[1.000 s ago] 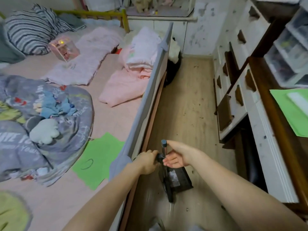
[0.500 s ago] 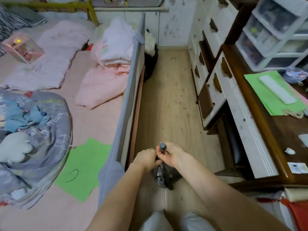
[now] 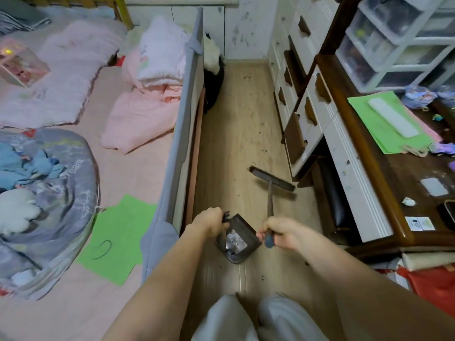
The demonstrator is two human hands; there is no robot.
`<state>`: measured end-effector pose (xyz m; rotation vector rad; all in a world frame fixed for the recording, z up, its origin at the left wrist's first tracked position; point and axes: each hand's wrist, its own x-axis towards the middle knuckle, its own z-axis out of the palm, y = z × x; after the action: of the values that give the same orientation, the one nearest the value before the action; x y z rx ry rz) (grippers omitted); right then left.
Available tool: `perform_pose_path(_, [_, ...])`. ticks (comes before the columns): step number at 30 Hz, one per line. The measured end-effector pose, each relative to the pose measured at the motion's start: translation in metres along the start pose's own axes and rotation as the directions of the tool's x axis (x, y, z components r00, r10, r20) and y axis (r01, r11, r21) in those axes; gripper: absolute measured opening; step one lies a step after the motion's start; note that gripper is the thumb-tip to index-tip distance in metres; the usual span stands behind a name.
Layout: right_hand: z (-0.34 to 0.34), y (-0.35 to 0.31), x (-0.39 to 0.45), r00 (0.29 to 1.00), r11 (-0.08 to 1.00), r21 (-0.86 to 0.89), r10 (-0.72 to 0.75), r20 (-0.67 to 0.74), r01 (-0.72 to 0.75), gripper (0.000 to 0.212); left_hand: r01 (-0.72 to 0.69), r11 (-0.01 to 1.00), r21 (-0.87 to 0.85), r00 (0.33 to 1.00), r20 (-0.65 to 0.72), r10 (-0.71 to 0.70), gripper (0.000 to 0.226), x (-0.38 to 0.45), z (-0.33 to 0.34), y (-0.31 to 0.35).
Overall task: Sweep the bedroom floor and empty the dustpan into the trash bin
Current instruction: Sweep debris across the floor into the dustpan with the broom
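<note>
Your left hand [image 3: 211,221] is clamped on the dustpan [image 3: 237,238] handle, right hand [image 3: 280,232] gripping the broom [image 3: 270,183] — brush head down on the floor [image 3: 236,134] beyond the dustpan, debris scattered farther out.

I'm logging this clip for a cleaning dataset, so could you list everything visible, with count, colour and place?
broom: 1, dark head, blue-capped handle, on floor ahead
dustpan: 1, dark, low between the hands
floor: 1, light wood, dark debris scattered on it
bed rail: 1, grey, along bed's right edge
pink blankets: several, on bed
grey printed quilt: 1, bed's near left
green paper: 1 on bed; another under a white bar on desk
drawer unit: 1, white with brown handles, right
desk: 1, dark wood, far right
clear storage drawers: 1 stack, on desk
left hand: 1, gripping dustpan handle
right hand: 1, gripping broom handle
</note>
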<state>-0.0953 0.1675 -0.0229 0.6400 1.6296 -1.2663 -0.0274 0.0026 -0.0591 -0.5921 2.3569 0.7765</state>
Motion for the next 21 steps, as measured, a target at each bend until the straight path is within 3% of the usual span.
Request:
perform_pose_path(3, [-0.049, -0.008, 0.013, 0.993, 0.993, -0.119, 0.01, -0.119, -0.024, 0.029, 0.034, 0.968, -0.247, 0.995, 0.104, -0.008, 0.017, 0.001, 0.008, 0.008])
perform_pose_path(6, [-0.081, -0.016, 0.022, 0.982, 0.969, -0.243, -0.002, -0.188, -0.044, 0.028, 0.138, 0.858, -0.495, 0.948, 0.316, 0.03, 0.024, -0.008, 0.014, 0.014])
perform_pose_path(8, [-0.093, -0.014, 0.028, 0.986, 0.97, -0.227, 0.055, -0.156, -0.09, 0.031, 0.158, 0.856, -0.493, 0.931, 0.364, 0.038, 0.014, -0.015, 0.017, 0.015])
perform_pose_path(10, [-0.096, -0.011, 0.03, 0.985, 0.949, -0.293, 0.073, -0.156, -0.117, 0.03, 0.208, 0.868, -0.452, 0.953, 0.292, -0.077, 0.005, -0.012, 0.019, 0.014])
perform_pose_path(11, [-0.096, -0.006, 0.03, 0.982, 0.88, -0.465, 0.008, -0.188, -0.097, 0.026, 0.236, 0.868, -0.437, 0.961, 0.239, -0.141, 0.009, -0.008, 0.02, 0.012])
perform_pose_path(13, [-0.104, 0.001, 0.034, 0.956, 0.522, -0.851, -0.216, -0.2, -0.06, 0.013, 0.273, 0.857, -0.437, 0.961, 0.173, -0.218, 0.021, -0.001, 0.019, 0.007])
perform_pose_path(14, [-0.11, -0.001, 0.036, 0.933, 0.333, -0.94, -0.309, -0.186, -0.077, 0.02, 0.284, 0.847, -0.449, 0.958, 0.17, -0.231, 0.024, 0.002, 0.018, 0.008])
perform_pose_path(15, [-0.119, -0.003, 0.041, 0.926, 0.221, -0.971, -0.339, -0.169, -0.096, 0.026, 0.287, 0.843, -0.455, 0.957, 0.173, -0.232, 0.024, 0.002, 0.017, 0.007])
perform_pose_path(16, [-0.128, -0.009, 0.049, 0.928, 0.164, -0.982, -0.341, -0.148, -0.097, 0.029, 0.292, 0.828, -0.478, 0.956, 0.177, -0.235, 0.023, 0.004, 0.017, 0.008])
perform_pose_path(18, [-0.135, -0.028, 0.056, 0.964, 0.178, -0.979, -0.229, -0.138, -0.098, 0.031, 0.307, 0.764, -0.567, 0.951, 0.21, -0.226, 0.017, 0.004, 0.017, 0.012])
perform_pose_path(19, [-0.139, -0.04, 0.062, 0.978, 0.17, -0.981, -0.172, -0.118, -0.089, 0.031, 0.334, 0.694, -0.638, 0.942, 0.258, -0.216, 0.014, 0.006, 0.019, 0.016])
perform_pose_path(21, [-0.141, -0.06, 0.074, 0.981, 0.073, -0.997, -0.188, -0.048, -0.035, 0.031, 0.387, 0.577, -0.72, 0.917, 0.363, -0.162, 0.01, 0.003, 0.02, 0.025])
